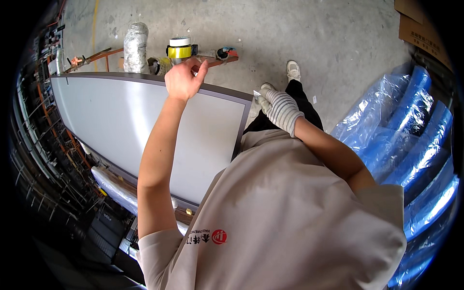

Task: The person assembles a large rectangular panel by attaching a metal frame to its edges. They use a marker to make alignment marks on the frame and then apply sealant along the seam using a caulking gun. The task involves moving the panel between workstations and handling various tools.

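My left hand point(183, 79), bare, is over the far edge of a large grey panel point(116, 116) with a dark frame. Its fingers are curled toward the thumb; whatever lies between them, if anything, is hidden. Just beyond that hand stands a yellow tape roll point(180, 52), with a white roll point(180, 41) on top. My right hand point(282, 108) wears a striped white glove and is closed near the panel's right corner. From its fingers sticks out a small whitish flat piece point(256, 94), too small to name.
An orange metal stand point(224, 61) and a film-wrapped roll point(136, 47) are beyond the panel. Blue plastic-wrapped bundles point(401, 130) lie at the right, below a cardboard box point(425, 31). Metal racking point(36, 125) lines the left. My shoe point(293, 71) is on the concrete floor.
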`<state>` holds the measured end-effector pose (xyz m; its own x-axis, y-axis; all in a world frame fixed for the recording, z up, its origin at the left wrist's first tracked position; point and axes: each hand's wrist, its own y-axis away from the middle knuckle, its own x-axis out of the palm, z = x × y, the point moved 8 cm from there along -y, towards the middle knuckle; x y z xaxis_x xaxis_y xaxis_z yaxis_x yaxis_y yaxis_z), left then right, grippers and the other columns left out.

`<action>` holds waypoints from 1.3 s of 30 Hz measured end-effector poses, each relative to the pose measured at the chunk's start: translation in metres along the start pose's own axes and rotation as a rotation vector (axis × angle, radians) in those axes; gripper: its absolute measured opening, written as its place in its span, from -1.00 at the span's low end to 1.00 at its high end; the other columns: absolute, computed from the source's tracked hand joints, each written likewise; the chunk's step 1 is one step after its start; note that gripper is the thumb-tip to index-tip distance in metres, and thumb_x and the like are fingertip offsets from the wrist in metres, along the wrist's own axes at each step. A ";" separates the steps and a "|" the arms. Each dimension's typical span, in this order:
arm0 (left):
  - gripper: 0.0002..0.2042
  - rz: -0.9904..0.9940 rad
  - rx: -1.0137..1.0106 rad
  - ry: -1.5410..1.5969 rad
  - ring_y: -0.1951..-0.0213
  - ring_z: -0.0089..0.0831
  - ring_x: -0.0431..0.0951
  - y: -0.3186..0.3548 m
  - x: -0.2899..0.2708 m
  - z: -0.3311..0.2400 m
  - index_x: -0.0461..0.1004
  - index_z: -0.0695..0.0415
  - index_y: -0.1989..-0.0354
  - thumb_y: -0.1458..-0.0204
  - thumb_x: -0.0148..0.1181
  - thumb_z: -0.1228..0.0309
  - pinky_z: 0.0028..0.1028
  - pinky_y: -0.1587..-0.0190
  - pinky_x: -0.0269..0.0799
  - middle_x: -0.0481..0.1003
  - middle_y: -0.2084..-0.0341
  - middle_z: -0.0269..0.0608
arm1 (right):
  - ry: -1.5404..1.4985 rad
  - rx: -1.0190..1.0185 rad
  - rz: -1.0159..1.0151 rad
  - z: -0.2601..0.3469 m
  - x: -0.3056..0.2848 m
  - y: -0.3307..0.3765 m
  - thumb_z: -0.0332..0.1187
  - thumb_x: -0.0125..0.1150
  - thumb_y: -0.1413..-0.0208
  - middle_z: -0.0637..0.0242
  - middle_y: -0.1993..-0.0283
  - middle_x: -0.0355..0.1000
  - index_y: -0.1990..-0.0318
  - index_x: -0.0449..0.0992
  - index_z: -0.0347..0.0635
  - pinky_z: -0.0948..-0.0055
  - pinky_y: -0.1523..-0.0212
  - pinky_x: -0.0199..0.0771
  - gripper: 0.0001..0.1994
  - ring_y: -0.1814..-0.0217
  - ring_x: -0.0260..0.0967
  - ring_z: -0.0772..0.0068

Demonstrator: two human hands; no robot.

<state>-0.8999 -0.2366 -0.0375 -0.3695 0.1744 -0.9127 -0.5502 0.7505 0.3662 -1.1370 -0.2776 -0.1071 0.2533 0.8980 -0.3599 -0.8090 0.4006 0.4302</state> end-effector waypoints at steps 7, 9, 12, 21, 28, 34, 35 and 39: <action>-0.64 0.003 -0.004 0.010 0.51 -0.27 0.53 0.000 0.000 0.000 0.57 0.02 0.42 0.00 0.05 -0.01 -0.37 0.44 0.38 0.51 0.64 -0.27 | -0.153 0.004 0.087 0.002 0.007 0.009 -0.44 0.06 -0.09 0.29 0.26 0.40 0.17 0.42 -0.22 0.61 0.29 0.42 -0.84 0.24 0.38 0.52; -0.64 0.001 -0.004 0.008 0.52 -0.28 0.53 0.000 0.001 0.001 0.55 0.02 0.47 0.01 0.05 -0.02 -0.37 0.45 0.38 0.51 0.65 -0.30 | -0.036 -0.140 0.071 0.055 -0.026 0.017 -0.41 0.04 -0.09 0.19 0.36 0.45 0.22 0.43 -0.21 0.43 0.33 0.43 -0.86 0.32 0.42 0.28; -0.63 -0.019 0.007 -0.005 0.53 -0.30 0.52 -0.001 -0.002 -0.002 0.53 0.01 0.52 0.02 0.05 -0.04 -0.38 0.46 0.38 0.51 0.66 -0.33 | -0.139 -0.103 0.042 0.012 0.001 0.011 -0.39 0.02 -0.11 0.18 0.40 0.43 0.24 0.44 -0.21 0.43 0.30 0.42 -0.87 0.34 0.39 0.23; -0.64 -0.012 0.003 0.011 0.53 -0.28 0.52 0.000 0.001 0.002 0.55 0.01 0.48 0.01 0.04 -0.03 -0.38 0.46 0.38 0.51 0.66 -0.30 | -0.072 0.112 0.111 -0.001 0.003 0.003 -0.53 -0.05 -0.15 0.36 0.33 0.34 0.20 0.39 -0.33 0.69 0.28 0.38 -0.89 0.27 0.28 0.59; -0.64 -0.017 0.004 0.001 0.53 -0.28 0.52 -0.001 0.001 0.000 0.55 0.00 0.49 0.01 0.04 -0.03 -0.37 0.47 0.37 0.51 0.66 -0.30 | -0.335 0.018 -0.132 -0.002 0.005 0.010 -0.43 0.01 -0.11 0.18 0.42 0.43 0.25 0.45 -0.26 0.44 0.32 0.42 -0.87 0.37 0.40 0.24; -0.65 0.014 -0.015 -0.009 0.53 -0.27 0.51 0.003 0.001 0.001 0.57 0.00 0.44 0.00 0.04 -0.01 -0.37 0.45 0.37 0.51 0.65 -0.29 | -0.586 0.212 0.048 -0.013 0.010 0.013 -0.44 -0.04 -0.16 0.35 0.41 0.44 0.29 0.45 -0.27 0.58 0.41 0.40 -0.86 0.46 0.36 0.47; -0.65 0.010 -0.015 -0.011 0.53 -0.26 0.51 0.002 -0.001 0.000 0.57 0.00 0.44 -0.01 0.04 -0.01 -0.37 0.45 0.37 0.51 0.65 -0.28 | -0.453 0.206 0.051 -0.020 0.009 0.010 -0.44 -0.04 -0.16 0.35 0.42 0.43 0.29 0.45 -0.27 0.56 0.43 0.39 -0.86 0.48 0.35 0.47; -0.61 -0.029 0.002 0.012 0.55 -0.30 0.52 0.001 -0.001 0.000 0.49 0.00 0.59 0.02 0.03 -0.05 -0.37 0.48 0.37 0.49 0.69 -0.35 | -0.189 0.010 -0.078 -0.009 0.001 0.002 -0.41 0.02 -0.10 0.22 0.54 0.40 0.35 0.44 -0.21 0.38 0.48 0.33 -0.90 0.58 0.31 0.30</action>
<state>-0.9001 -0.2362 -0.0359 -0.3626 0.1453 -0.9205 -0.5589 0.7565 0.3395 -1.1433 -0.2775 -0.1139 0.4108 0.8819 -0.2313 -0.7779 0.4713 0.4155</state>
